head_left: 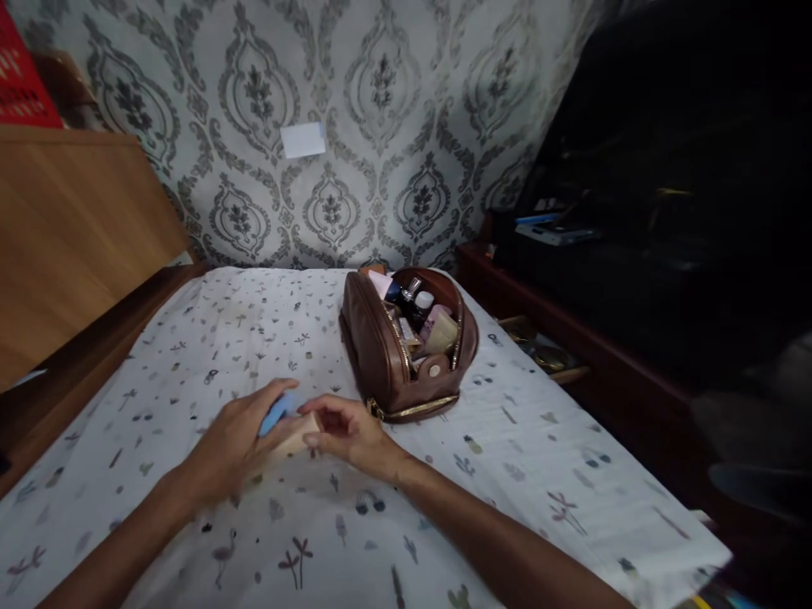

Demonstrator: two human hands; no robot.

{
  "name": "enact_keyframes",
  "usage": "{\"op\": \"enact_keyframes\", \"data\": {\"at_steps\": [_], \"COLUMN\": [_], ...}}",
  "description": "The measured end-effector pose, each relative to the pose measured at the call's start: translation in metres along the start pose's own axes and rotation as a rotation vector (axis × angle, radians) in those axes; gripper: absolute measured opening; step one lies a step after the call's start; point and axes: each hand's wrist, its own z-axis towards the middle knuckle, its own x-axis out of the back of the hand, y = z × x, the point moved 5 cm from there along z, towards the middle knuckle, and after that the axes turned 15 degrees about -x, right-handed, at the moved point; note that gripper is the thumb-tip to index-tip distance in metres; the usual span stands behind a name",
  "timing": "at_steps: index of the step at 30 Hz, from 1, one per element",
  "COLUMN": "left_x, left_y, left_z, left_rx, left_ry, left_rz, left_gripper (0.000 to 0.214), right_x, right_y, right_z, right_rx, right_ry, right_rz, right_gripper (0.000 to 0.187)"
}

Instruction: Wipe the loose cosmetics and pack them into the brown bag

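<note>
My left hand (234,431) is closed around a small light-blue item (277,413), blurred and partly covered by the fingers. Between both hands sits a cream-coloured block-like item (299,435); its exact kind does not show. My right hand (355,433) pinches its right end with thumb and fingers. Just beyond my right hand stands a brown leather toiletry bag (374,347), unzipped at the top. Several cosmetic containers fill it, among them a dark bottle with a white cap (423,301) and a pale tube (441,335).
A white cloth with small printed figures (304,541) covers the surface under the bag. Wooden furniture (82,220) borders the left side. At the right is an open drawer (574,373) beside dark furniture. Patterned wallpaper (381,93) closes off the back.
</note>
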Motion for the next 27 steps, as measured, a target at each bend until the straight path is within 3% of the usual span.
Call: {"op": "enact_keyframes", "data": {"at_steps": [5,10,13,15,19,27], "left_x": [-0.025,-0.027,-0.019,-0.013,-0.01,-0.01], "left_y": [0.01,-0.026,-0.04,-0.04,-0.035,-0.022], "left_z": [0.008,-0.036,-0.064,-0.073,-0.075,-0.073], "left_rx": [0.067,0.198,0.307,0.298,0.192,0.175], "left_ry": [-0.232,-0.309,-0.302,-0.279,-0.23,-0.141], "left_rz": [-0.394,-0.515,-0.478,-0.421,-0.322,-0.118], "left_gripper": [0.074,0.09,0.091,0.087,0.06,0.046], "right_x": [-0.002,0.007,0.011,0.013,0.013,0.013], "right_y": [-0.008,-0.006,-0.006,-0.004,-0.001,-0.006], "right_z": [-0.005,0.0,0.003,0.004,0.005,0.001], "right_rx": [0.089,0.067,0.091,0.086,0.044,0.03], "right_ry": [-0.012,-0.027,-0.013,0.016,0.043,0.115], "right_rz": [-0.072,-0.051,-0.023,-0.031,-0.069,-0.08], "right_gripper": [0.039,0.043,0.043,0.041,0.035,0.043]}}
